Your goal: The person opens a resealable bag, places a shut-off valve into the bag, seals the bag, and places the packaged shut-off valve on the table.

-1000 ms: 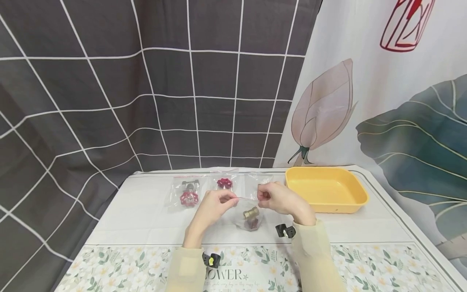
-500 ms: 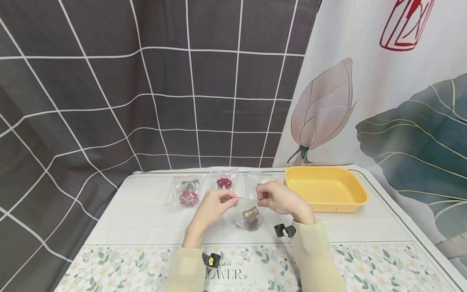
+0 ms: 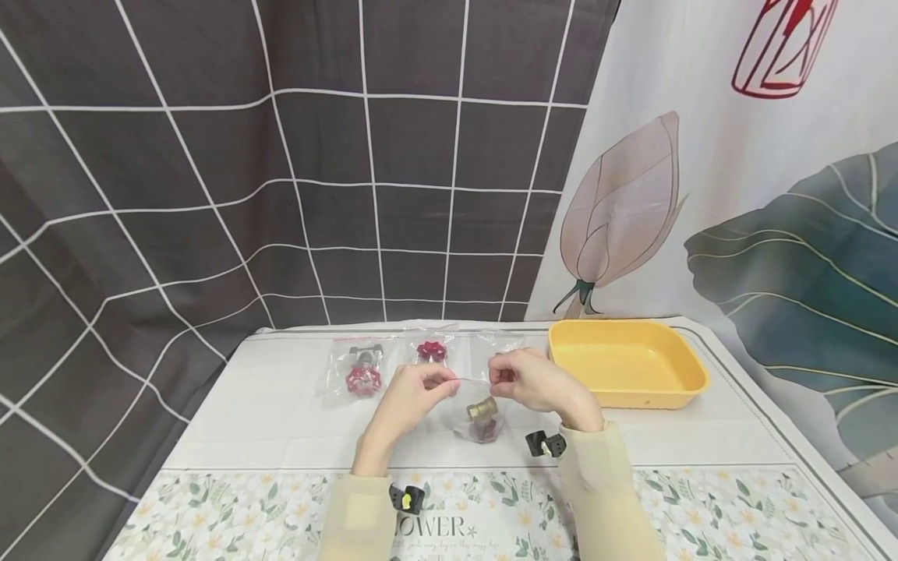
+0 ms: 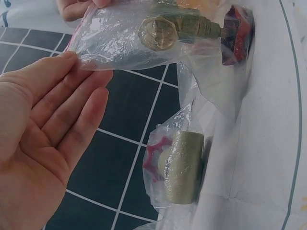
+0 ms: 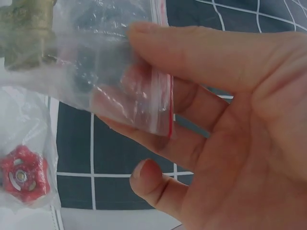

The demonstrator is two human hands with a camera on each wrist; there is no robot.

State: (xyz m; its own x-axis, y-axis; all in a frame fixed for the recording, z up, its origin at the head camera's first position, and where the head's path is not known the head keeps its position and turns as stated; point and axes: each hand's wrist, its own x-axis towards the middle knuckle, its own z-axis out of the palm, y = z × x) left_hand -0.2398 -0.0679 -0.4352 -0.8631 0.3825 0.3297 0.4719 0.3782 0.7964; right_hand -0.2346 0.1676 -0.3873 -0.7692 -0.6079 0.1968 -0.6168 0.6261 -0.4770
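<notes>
A clear zip bag (image 4: 110, 40) with a red line along its top hangs between my two hands. Inside it lies a brass valve (image 3: 482, 410), its red handwheel (image 4: 238, 36) toward the bag's bottom. My left hand (image 3: 410, 399) pinches one top corner between thumb and fingers, the other fingers stretched out behind. At the opposite corner my right hand (image 3: 539, 382) pinches the bag, thumb on the near face and fingers on the far face in the right wrist view. The bag's bottom comes down close to the white tabletop.
Behind my hands lie more bagged valves: one with a red handwheel (image 3: 363, 382) at left, another with a handwheel (image 3: 431, 352) in the middle. A third clear bag (image 3: 494, 343) is partly hidden by my right hand. A yellow tray (image 3: 627, 400) stands at right.
My right hand has shifted slightly left along the bag's top edge. The left hand and the other bags stay in place.
</notes>
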